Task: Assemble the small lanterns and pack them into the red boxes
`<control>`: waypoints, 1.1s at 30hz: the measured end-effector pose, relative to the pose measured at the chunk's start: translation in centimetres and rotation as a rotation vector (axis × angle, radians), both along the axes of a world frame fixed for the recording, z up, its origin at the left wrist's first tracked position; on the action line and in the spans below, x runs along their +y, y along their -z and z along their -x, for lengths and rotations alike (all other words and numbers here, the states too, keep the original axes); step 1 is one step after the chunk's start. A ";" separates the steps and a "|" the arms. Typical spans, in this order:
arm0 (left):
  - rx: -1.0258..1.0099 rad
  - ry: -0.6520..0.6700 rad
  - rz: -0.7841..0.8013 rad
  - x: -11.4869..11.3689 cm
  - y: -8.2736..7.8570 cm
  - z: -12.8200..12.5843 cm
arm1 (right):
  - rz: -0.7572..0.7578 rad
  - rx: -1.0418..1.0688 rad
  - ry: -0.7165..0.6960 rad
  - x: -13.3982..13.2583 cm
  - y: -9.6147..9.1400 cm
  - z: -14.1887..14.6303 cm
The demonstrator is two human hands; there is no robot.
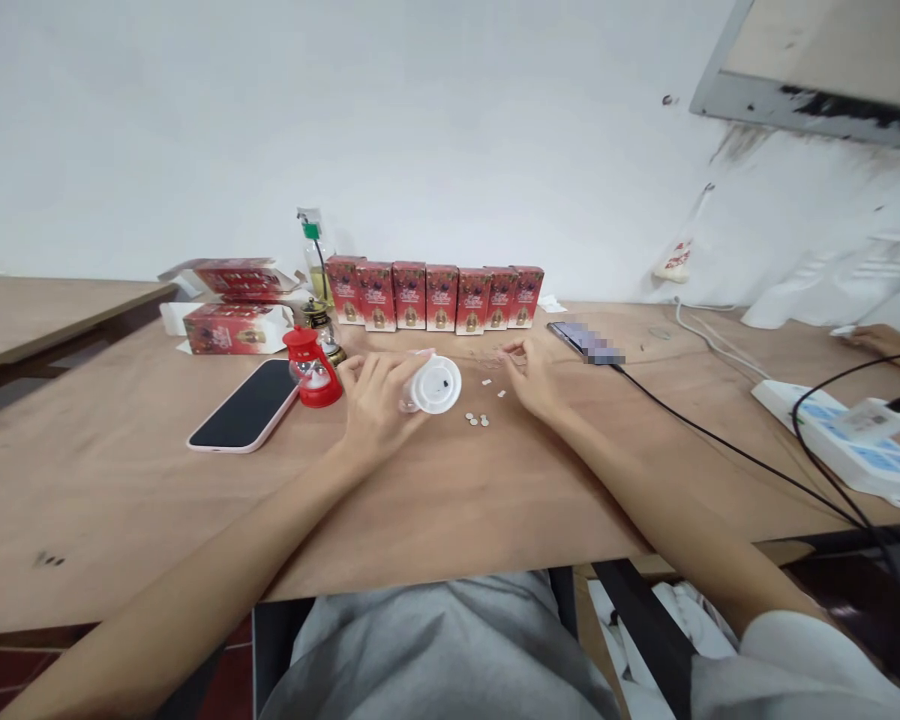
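Note:
My left hand [379,405] is wrapped around a white plastic lantern [436,385]. Its round base faces me, with a small dark spot in the middle. A red lantern [315,375] stands just left of that hand, and a bronze-coloured lantern [328,330] is behind it. My right hand [532,378] rests low over the table, fingers loosely bent and apart, fingertips close to some small clear scraps [487,356]. Between my hands lie several small round silvery discs, like button cells [474,420], and small white bits [502,394].
Several red printed boxes [409,297] stand in a row near the wall. Opened red boxes [236,330] lie at left, by a phone [247,405]. At right are another phone [589,343] with a black cable, a power strip [847,440] and another person's hand [881,340].

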State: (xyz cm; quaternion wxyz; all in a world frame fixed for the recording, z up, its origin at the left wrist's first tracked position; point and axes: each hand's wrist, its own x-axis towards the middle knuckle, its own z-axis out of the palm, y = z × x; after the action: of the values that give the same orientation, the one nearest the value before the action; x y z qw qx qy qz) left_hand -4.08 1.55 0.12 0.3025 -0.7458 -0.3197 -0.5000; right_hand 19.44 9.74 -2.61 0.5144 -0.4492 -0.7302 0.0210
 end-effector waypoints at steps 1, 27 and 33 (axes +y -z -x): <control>-0.021 0.006 0.014 0.1 0.1 0.1 | 0.032 -0.070 0.083 0.9 0.3 -1.0; 0.122 -0.042 0.140 0.2 0.3 0.0 | 0.394 -0.624 0.401 3.3 0.6 -3.5; 0.091 -0.056 0.161 0.2 0.2 0.0 | 0.385 -0.666 0.412 3.4 0.7 -3.3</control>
State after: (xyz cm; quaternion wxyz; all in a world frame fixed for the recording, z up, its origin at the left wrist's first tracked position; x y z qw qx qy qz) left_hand -4.10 1.70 -0.05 0.2695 -0.7804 -0.3658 -0.4296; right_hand 22.72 13.10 -3.28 0.1511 -0.6555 -0.7342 -0.0923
